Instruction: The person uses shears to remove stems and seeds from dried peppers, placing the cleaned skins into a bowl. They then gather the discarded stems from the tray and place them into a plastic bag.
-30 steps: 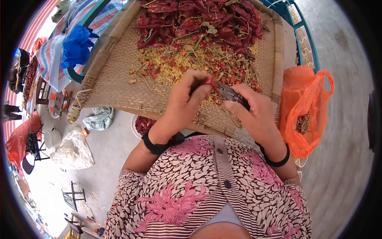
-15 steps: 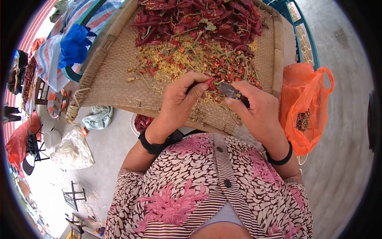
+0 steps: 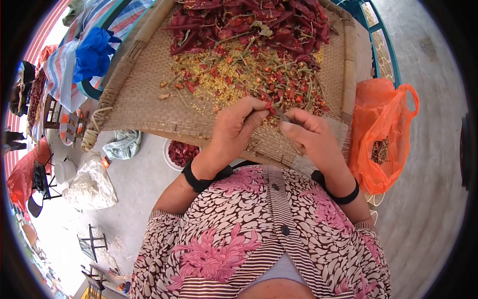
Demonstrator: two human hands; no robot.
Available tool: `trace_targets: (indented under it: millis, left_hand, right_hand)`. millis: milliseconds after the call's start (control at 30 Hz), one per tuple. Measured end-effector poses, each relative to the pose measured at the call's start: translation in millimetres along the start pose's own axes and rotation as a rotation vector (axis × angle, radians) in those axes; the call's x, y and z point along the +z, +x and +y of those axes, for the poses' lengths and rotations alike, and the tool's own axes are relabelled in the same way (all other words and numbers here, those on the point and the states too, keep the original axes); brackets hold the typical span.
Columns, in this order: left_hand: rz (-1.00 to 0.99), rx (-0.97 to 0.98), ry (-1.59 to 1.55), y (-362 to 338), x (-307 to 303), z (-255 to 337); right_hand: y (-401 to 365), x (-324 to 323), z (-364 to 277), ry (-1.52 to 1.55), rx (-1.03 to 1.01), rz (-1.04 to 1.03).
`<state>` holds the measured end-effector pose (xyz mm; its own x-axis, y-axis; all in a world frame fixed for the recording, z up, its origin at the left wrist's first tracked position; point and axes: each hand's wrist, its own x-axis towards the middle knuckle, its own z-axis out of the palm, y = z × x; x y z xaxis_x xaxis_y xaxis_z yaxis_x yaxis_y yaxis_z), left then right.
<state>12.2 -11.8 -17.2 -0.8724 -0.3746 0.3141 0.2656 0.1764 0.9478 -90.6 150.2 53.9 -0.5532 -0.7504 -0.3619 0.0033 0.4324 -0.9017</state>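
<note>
My left hand [image 3: 234, 130] is closed, pinching a red dried chili pepper [image 3: 270, 108] by its stem end. In my right hand [image 3: 318, 142] is a pair of scissors [image 3: 282, 115], its grey blades touching or very near the chili's stem; the handles are mostly hidden by my fingers. Both hands are over the near part of a woven bamboo tray [image 3: 144, 107]. Beyond them lie loose yellow seeds [image 3: 201, 89], cut stems and red scraps. A heap of dark red dried chilies [image 3: 249, 25] covers the tray's far side.
Right of the tray hangs an orange plastic bag [image 3: 366, 144] with brown stems inside. Below the tray's left edge, a white bowl [image 3: 166, 158] holds red chili pieces. A blue bag [image 3: 92, 57], a grey-green bag [image 3: 123, 144] and a white sack [image 3: 94, 187] are at the left.
My right hand has drawn slightly left and down, and the scissors have turned, showing less blade. My left hand has shifted a little right and down with the chili. More of the bowl shows.
</note>
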Motion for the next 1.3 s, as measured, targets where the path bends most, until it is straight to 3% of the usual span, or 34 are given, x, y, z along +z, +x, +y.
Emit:
trace_targets:
  millis: [67,167,300,367,467,600,767,900,1000,1100,1200,1300]
  left_hand:
    - [-0.003,-0.006,-0.024,-1.8,0.2,-4.1]
    - [0.001,0.006,-0.076,0.4,0.9,-6.2]
    - [0.003,-0.167,-0.324,-0.9,2.0,-4.3]
    - [-0.011,-0.188,-0.276,-0.1,0.5,-2.8]
    - [-0.052,-0.211,-0.26,2.6,2.0,3.3]
    - [-0.1,-0.149,-0.255,4.6,6.1,7.3]
    - [-0.169,-0.329,-0.38,2.1,4.2,7.8]
    - [-0.184,-0.458,-0.566,3.2,5.8,8.7]
    - [-0.317,-0.538,-0.543,1.0,-6.2,6.5]
    - [-0.367,-0.457,-0.577,-0.9,-10.4,5.8]
    - [-0.288,-0.422,-0.529,-1.0,-8.4,13.3]
    - [-0.298,-0.421,-0.532,0.1,-9.5,5.5]
  right_hand:
    - [-0.7,-5.1,-7.2,0.392,0.226,-0.143]
    - [-2.2,-7.4,-13.5,0.52,0.295,-0.195]
    - [-4.2,0.0,-4.4,0.049,0.003,0.022]
    - [-7.3,-6.6,3.2,-0.106,-0.105,0.12]
    - [-7.3,1.4,-10.7,-0.036,-0.084,0.237]
    - [6.3,11.0,-7.9,0.104,-0.304,0.241]
    - [18.3,12.7,-5.1,-0.285,-0.716,0.297]
    - [23.5,14.9,5.8,-0.665,-0.873,0.285]
    - [31.3,26.9,13.9,-0.144,-0.721,0.313]
    - [15.9,27.4,-1.4,0.424,-0.169,0.15]
    - [14.8,27.4,-3.5,0.872,0.04,0.081]
    - [19.6,22.0,5.9,1.122,0.112,-0.041]
